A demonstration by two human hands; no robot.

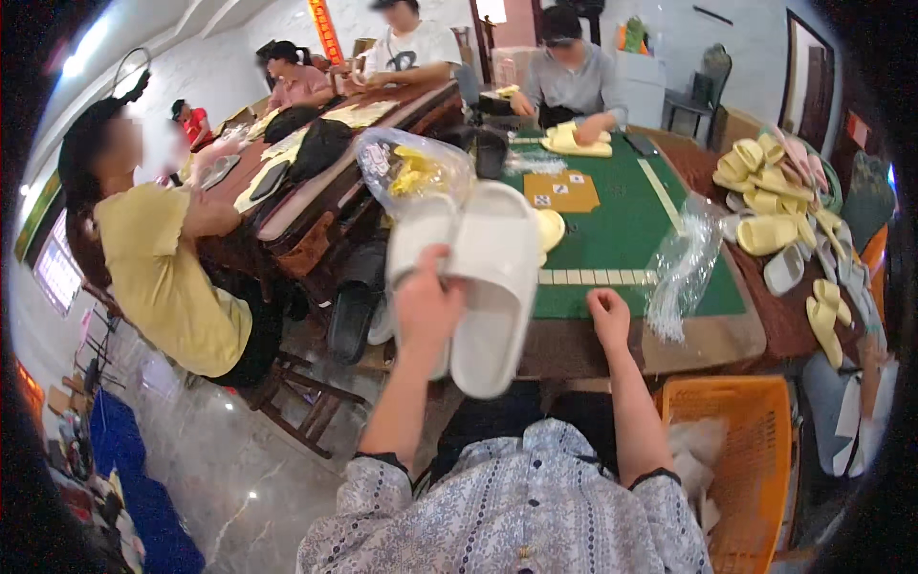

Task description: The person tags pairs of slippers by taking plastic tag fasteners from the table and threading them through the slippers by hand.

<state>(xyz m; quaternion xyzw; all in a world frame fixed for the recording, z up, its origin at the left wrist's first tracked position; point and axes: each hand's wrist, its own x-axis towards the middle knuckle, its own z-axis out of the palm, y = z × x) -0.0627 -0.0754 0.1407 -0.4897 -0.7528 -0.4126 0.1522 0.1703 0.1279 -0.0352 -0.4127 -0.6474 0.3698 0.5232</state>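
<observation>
A pair of off-white slippers (495, 249) hangs upright in my left hand (428, 311), whose fingers close around the straps. The two slippers lie side by side, one overlapping the other, in front of the near left part of the table. My right hand (609, 319) rests at the near edge of the green table top (612, 230) with its fingers curled together; what they hold, if anything, is hidden. Close to it lies a bundle of clear plastic strands (681, 287) in thin wrap. Behind the white slippers, a pale yellow slipper (549, 232) shows in part.
Yellow and grey slippers (765, 230) are heaped on the right. An orange plastic basket (773, 459) stands beside my right arm. A clear bag (382, 163) with yellow items sits beyond the slippers. Across the table a co-worker (579, 81) handles yellow slippers; others work at the left table.
</observation>
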